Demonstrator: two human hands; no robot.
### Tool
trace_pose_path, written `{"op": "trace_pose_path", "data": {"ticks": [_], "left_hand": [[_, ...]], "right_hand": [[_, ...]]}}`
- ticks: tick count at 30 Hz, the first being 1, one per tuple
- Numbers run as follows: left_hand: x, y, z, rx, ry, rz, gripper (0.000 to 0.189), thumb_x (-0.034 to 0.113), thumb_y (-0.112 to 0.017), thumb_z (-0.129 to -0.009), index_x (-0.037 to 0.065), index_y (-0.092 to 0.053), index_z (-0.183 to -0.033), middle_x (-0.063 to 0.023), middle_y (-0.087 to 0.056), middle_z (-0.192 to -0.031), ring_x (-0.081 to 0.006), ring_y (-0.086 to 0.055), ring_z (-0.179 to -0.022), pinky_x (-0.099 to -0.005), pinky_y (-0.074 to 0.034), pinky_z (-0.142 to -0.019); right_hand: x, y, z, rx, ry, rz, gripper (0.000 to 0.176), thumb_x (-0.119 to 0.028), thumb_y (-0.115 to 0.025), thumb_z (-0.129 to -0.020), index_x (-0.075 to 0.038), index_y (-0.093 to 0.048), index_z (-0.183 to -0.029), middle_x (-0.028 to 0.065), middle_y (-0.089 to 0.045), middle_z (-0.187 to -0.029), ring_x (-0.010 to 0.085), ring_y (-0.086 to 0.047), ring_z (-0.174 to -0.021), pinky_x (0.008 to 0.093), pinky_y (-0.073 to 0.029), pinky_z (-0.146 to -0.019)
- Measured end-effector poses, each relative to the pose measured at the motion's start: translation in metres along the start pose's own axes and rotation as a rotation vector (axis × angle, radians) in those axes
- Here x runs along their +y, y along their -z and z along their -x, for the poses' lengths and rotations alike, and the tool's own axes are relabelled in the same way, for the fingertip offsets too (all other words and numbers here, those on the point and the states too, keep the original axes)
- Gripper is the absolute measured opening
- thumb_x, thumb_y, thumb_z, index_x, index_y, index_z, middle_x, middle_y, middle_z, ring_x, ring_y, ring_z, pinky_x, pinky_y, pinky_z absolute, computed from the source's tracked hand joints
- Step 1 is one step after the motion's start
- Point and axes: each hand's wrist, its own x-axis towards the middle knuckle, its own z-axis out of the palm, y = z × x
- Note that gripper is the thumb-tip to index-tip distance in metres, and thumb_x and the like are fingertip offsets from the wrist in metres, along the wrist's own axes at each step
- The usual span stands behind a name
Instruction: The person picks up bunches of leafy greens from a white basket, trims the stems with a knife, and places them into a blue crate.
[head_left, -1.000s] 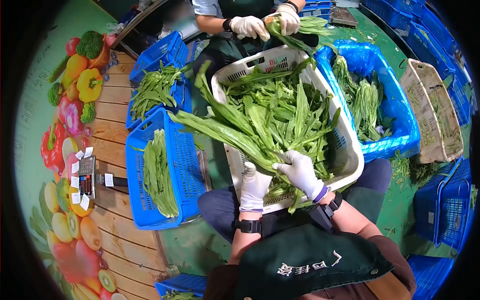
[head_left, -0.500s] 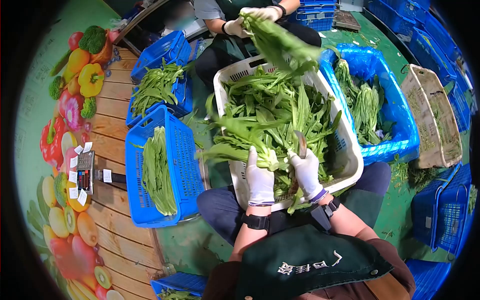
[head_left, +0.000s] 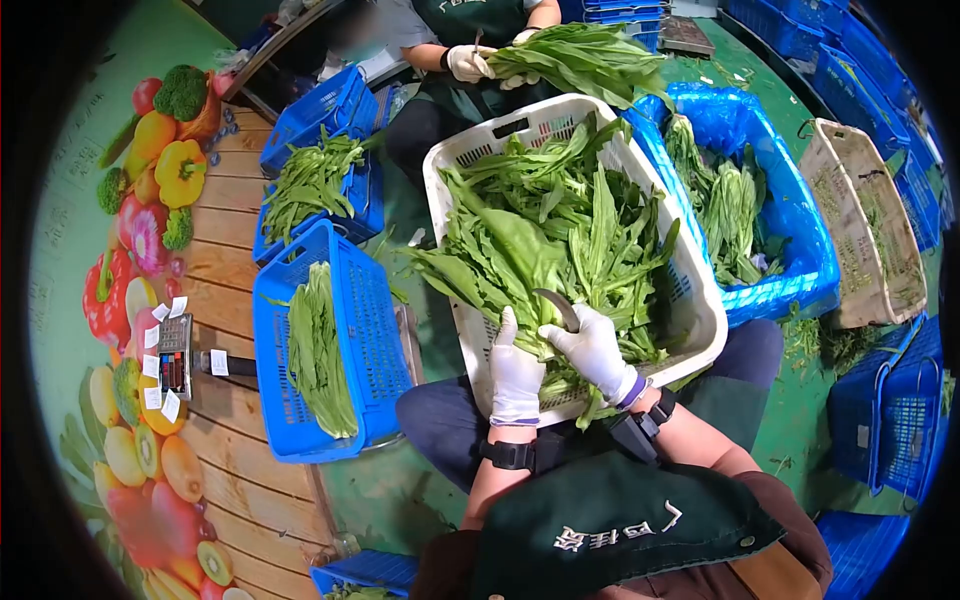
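Note:
A white crate (head_left: 706, 352) full of loose leafy greens (head_left: 600, 225) stands in front of me. At its near end my left hand (head_left: 517, 378), in a white glove, is closed round the base of a leafy bunch (head_left: 500, 255) whose leaves spread to the upper left. My right hand (head_left: 598, 352), also gloved, is closed on a small curved knife (head_left: 558, 308). Its blade points up and left, close to the base of the bunch, and its thumb reaches toward the left hand. The knife's handle is hidden in the palm.
Across the crate, a co-worker's gloved hands (head_left: 470, 63) hold another bunch (head_left: 580, 58). Left stands a blue basket (head_left: 375, 345) with greens, on a scale. Right are a blue-lined crate (head_left: 800, 240) with bunches and a beige crate (head_left: 850, 240). Several blue crates (head_left: 885, 410) stand farther right.
The bunch in my left hand has swung upward and now lies over the crate's greens. The knife blade has tilted left. The co-worker's bunch has moved up and right, off the crate.

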Motion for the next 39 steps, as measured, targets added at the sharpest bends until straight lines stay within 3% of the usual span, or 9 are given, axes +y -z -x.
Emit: {"op": "trace_pose_path", "data": {"ticks": [6,14,18,22,24,28,32,36,39], "left_hand": [[0.008,0.017,-0.015,-0.095,-0.011,0.555,0.043,0.029,-0.052,-0.096,0.0,-0.046,-0.127,-0.017,-0.053,-0.124,-0.0293,-0.052,-0.113,-0.0448,-0.044,-0.095],[0.002,0.001,0.004,-0.094,-0.194,-0.484,0.045,0.028,-0.05,-0.097,-0.004,-0.044,-0.128,-0.013,-0.056,-0.121,-0.0228,-0.056,-0.108,-0.0352,-0.045,-0.095],[0.003,-0.002,-0.003,0.024,-0.042,-0.018,0.042,0.027,-0.054,-0.095,-0.003,-0.048,-0.123,-0.0133,-0.059,-0.112,-0.0251,-0.058,-0.103,-0.0379,-0.047,-0.092],[0.009,0.021,-0.016,0.049,0.07,0.083,0.045,0.039,-0.052,-0.095,-0.002,-0.053,-0.116,-0.013,-0.062,-0.099,-0.0256,-0.062,-0.089,-0.0378,-0.052,-0.08],[0.013,0.003,-0.008,0.163,-0.167,-0.293,0.049,0.043,-0.048,-0.096,-0.002,-0.053,-0.115,-0.0125,-0.063,-0.101,-0.024,-0.062,-0.087,-0.0355,-0.052,-0.078],[0.01,-0.011,0.006,0.063,-0.18,-0.401,0.05,0.041,-0.044,-0.098,-0.001,-0.049,-0.124,-0.011,-0.061,-0.108,-0.0197,-0.062,-0.09,-0.0301,-0.052,-0.077],[0.001,-0.016,0.014,-0.007,-0.219,-0.448,0.047,0.035,-0.051,-0.097,-0.002,-0.051,-0.125,-0.0077,-0.06,-0.111,-0.0157,-0.06,-0.092,-0.0255,-0.049,-0.076],[0.021,-0.005,0.011,0.113,-0.248,-0.428,0.041,0.029,-0.052,-0.097,-0.001,-0.05,-0.124,-0.0064,-0.061,-0.11,-0.0158,-0.06,-0.093,-0.0286,-0.049,-0.082],[0.027,0.009,0.008,0.074,-0.239,-0.298,0.037,0.021,-0.055,-0.096,-0.002,-0.05,-0.124,-0.007,-0.061,-0.11,-0.0167,-0.06,-0.096,-0.0292,-0.048,-0.086]], "right_hand": [[0.002,0.004,0.0,0.202,-0.442,-0.886,0.016,-0.016,-0.068,-0.083,-0.002,-0.061,-0.088,-0.0003,-0.059,-0.067,0.0062,-0.049,-0.049,0.0211,-0.04,-0.046],[0.01,0.002,-0.014,0.042,-0.015,-0.199,0.039,-0.029,-0.076,-0.077,-0.001,-0.064,-0.102,0.0094,-0.063,-0.077,0.0141,-0.061,-0.072,0.0285,-0.049,-0.066],[-0.011,0.007,-0.005,0.044,-0.177,-0.432,0.021,-0.016,-0.069,-0.081,0.001,-0.062,-0.089,0.0061,-0.062,-0.07,0.0121,-0.055,-0.064,0.0282,-0.046,-0.061],[-0.034,0.013,0.014,0.244,0.176,-0.184,0.026,-0.018,-0.07,-0.08,0.002,-0.064,-0.094,0.0078,-0.058,-0.064,0.0132,-0.051,-0.055,0.0291,-0.045,-0.054],[-0.006,0.028,-0.01,0.006,-0.275,-0.064,0.037,-0.028,-0.078,-0.074,0.001,-0.066,-0.093,0.011,-0.062,-0.068,0.0181,-0.058,-0.057,0.0316,-0.048,-0.056],[-0.012,0.024,-0.011,0.169,0.24,0.11,0.048,-0.031,-0.081,-0.068,-0.004,-0.065,-0.104,0.0119,-0.065,-0.088,0.0276,-0.065,-0.08,0.0343,-0.051,-0.068],[0.002,-0.002,-0.003,0.136,0.35,0.112,0.028,-0.011,-0.076,-0.072,-0.001,-0.061,-0.093,0.0094,-0.057,-0.072,0.0203,-0.056,-0.063,0.0309,-0.045,-0.059],[0.003,0.024,0.005,0.257,0.114,-0.239,0.018,-0.012,-0.07,-0.074,0.0,-0.061,-0.085,0.0118,-0.054,-0.067,0.0229,-0.052,-0.057,0.0318,-0.044,-0.056],[0.045,0.05,-0.009,0.237,-0.056,0.311,0.028,-0.02,-0.074,-0.073,-0.001,-0.064,-0.091,0.0132,-0.06,-0.077,0.0279,-0.06,-0.066,0.0357,-0.049,-0.062]]}}
